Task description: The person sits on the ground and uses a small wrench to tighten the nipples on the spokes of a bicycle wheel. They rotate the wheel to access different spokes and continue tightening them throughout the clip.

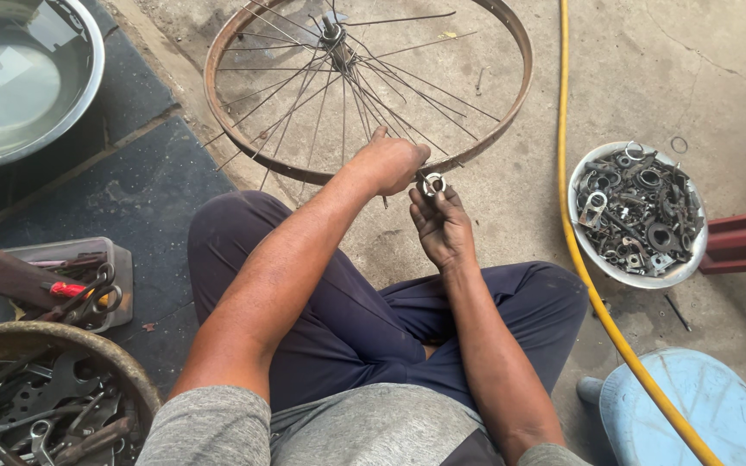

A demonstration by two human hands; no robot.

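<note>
1. Bottom of the frame: the person sits cross-legged on the concrete floor [494,207] in a grey shirt and dark blue trousers, both forearms reaching up toward centre frame.
2. Lower left: a round basket of spanners [41,401]; just above it a clear plastic tray of hand tools [71,289] with a red handle showing, on a dark mat [131,198].
3. Centre: the right hand [442,226] lies palm up, fingers half curled, with a small silver ring-shaped part [433,183], a bearing race or nut by the look of it, pinched at its fingertips.
4. The left hand [390,162] is closed in a loose fist just beside that part, knuckles up. It seems to grip something thin; what it is I cannot tell, the fist hides it.
5. Judgement: a small-part fitting or cleaning step, both hands working on the ring. The next move would call for a steady hold and fine finger turning.
6. Just beyond the hands: a rusty spoked wheel rim [515,95] flat on the floor, hub [334,41] at the top of the frame, several spokes loose.
7. Right: a yellow hose [573,233] running top to bottom; a metal bowl of greasy nuts and washers [636,216]; a pale blue stool [692,406] at lower right.
8. Upper left: a large steel basin [19,78].
</note>
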